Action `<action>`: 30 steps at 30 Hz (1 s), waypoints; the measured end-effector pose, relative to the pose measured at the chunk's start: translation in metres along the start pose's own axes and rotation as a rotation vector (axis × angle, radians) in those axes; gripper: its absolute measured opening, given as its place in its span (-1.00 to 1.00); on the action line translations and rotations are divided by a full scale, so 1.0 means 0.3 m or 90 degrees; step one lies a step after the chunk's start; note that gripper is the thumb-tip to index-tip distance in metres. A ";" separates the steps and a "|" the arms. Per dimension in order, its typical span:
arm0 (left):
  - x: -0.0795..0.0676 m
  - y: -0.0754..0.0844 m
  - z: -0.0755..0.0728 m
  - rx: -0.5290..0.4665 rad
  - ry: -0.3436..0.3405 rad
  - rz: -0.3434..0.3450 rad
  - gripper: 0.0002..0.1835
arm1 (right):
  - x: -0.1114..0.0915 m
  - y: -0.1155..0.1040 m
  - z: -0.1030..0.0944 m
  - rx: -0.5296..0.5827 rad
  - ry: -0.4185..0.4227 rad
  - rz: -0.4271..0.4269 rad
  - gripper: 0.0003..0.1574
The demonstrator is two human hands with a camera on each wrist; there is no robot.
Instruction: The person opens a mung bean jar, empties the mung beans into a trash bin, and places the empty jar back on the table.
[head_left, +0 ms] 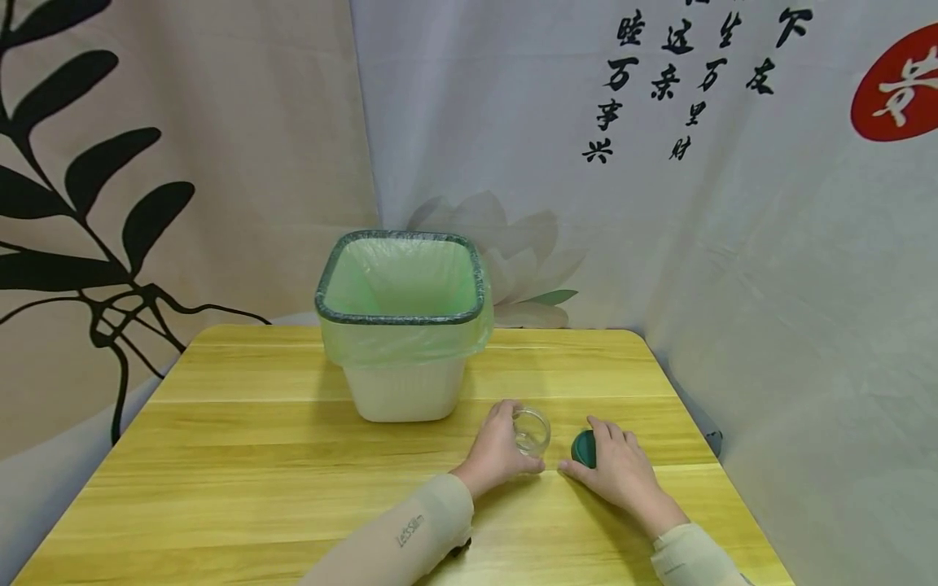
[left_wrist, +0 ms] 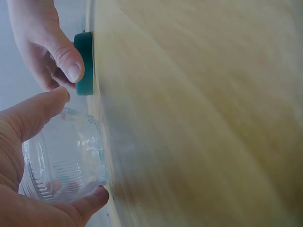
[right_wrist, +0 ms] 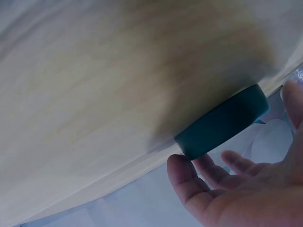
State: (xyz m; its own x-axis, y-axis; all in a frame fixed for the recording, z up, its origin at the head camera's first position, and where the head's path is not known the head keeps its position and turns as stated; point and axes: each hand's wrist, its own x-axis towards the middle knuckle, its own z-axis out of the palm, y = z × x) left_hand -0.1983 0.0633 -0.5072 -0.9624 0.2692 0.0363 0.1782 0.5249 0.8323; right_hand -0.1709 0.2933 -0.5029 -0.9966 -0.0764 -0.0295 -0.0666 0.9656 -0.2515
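A clear glass jar (head_left: 533, 431) stands on the wooden table, right of the middle. My left hand (head_left: 497, 452) grips it from the left, thumb on the near side and fingers on the far side. In the left wrist view, ridges show on the wall of the jar (left_wrist: 66, 156). A dark green round lid (head_left: 583, 448) lies flat on the table just right of the jar. Around the lid's right side my right hand (head_left: 621, 470) reaches with loosely spread fingers. The right wrist view has fingertips (right_wrist: 180, 165) right at the edge of the lid (right_wrist: 225, 123), its thumb apart from it.
Behind the jar, toward the back of the table (head_left: 242, 456), stands a pale bin (head_left: 406, 389) lined with a light green bag (head_left: 403, 342) under a dark speckled rim. Printed cloth (head_left: 769, 228) hangs behind the table and along its right side.
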 end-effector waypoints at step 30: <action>-0.040 0.015 -0.036 0.034 0.006 0.010 0.34 | 0.004 0.001 -0.001 -0.003 -0.006 0.002 0.30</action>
State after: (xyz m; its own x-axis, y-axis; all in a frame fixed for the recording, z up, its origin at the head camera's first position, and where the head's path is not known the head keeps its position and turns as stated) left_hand -0.1881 0.0539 -0.4979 -0.9611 0.2708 0.0541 0.2036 0.5626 0.8013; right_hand -0.1721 0.2936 -0.5028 -0.9964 -0.0751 -0.0398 -0.0631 0.9670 -0.2467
